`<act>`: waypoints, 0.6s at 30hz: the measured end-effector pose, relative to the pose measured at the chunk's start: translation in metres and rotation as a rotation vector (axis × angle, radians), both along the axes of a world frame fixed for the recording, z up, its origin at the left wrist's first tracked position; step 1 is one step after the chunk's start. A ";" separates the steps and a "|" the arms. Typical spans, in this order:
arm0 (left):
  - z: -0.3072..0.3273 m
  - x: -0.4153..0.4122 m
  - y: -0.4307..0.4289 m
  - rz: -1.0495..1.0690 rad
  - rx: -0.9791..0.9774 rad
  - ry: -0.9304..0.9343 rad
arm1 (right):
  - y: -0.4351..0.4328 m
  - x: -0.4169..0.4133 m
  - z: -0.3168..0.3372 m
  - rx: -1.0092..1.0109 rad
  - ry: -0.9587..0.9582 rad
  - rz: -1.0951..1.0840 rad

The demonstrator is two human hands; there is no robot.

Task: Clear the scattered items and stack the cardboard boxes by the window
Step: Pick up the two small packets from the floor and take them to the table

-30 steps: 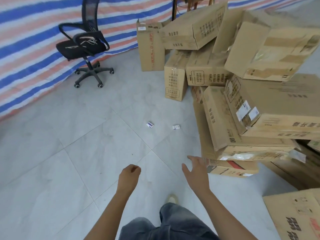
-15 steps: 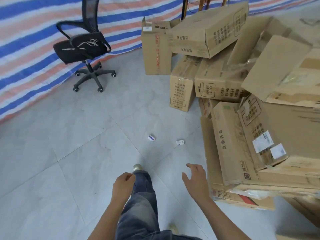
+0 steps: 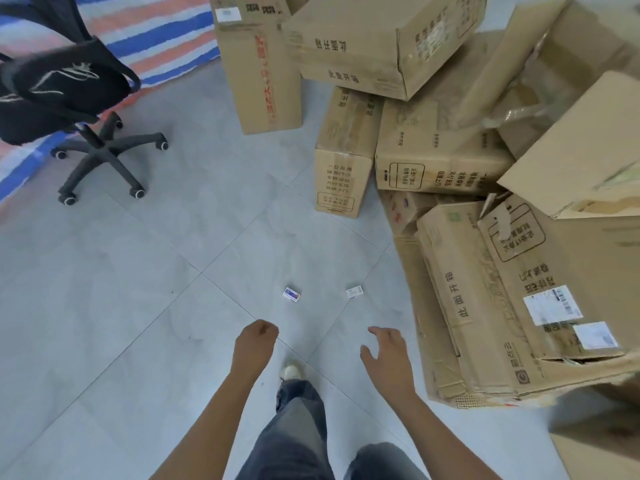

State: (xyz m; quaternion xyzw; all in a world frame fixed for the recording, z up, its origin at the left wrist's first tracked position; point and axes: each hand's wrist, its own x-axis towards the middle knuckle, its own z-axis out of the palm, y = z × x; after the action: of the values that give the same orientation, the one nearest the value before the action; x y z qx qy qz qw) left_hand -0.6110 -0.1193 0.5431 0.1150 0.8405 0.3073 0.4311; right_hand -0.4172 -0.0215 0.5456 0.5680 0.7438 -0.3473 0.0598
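Left hand [image 3: 258, 344] clenched, empty; right hand [image 3: 386, 355] released, empty. Two small packets [image 3: 291, 294] ahead on floor. Risk: leaning cardboard boxes [image 3: 519, 306] beside right hand topple if bumped.

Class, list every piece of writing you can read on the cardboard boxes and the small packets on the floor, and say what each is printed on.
"此面开箱": along the long box lying on the right.
"此面开箱", upside down: on the tilted top box.
Red characters down the upright box: too blurred to read.
Shipping labels and the two floor packets: too small to read.
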 end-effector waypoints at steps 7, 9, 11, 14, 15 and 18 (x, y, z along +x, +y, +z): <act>-0.027 -0.038 0.067 -0.117 -0.054 -0.036 | 0.036 -0.034 -0.023 -0.044 -0.056 -0.010; -0.054 -0.045 0.079 -0.119 -0.090 -0.015 | 0.054 -0.041 -0.051 -0.034 -0.072 -0.007; -0.090 -0.052 0.094 -0.113 -0.118 0.017 | 0.078 -0.051 -0.089 -0.024 -0.096 -0.004; -0.162 -0.064 0.116 -0.110 -0.128 0.060 | 0.113 -0.068 -0.164 -0.039 -0.107 0.019; -0.191 -0.067 0.124 -0.105 -0.120 0.083 | 0.126 -0.074 -0.194 -0.037 -0.109 0.042; -0.290 -0.076 0.148 -0.110 -0.128 0.154 | 0.162 -0.089 -0.290 -0.046 -0.096 0.027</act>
State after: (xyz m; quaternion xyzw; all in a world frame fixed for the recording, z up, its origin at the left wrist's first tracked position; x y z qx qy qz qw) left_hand -0.6871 0.0290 0.2534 0.1562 0.8815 0.2191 0.3879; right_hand -0.5065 0.1408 0.2559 0.5723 0.7396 -0.3357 0.1130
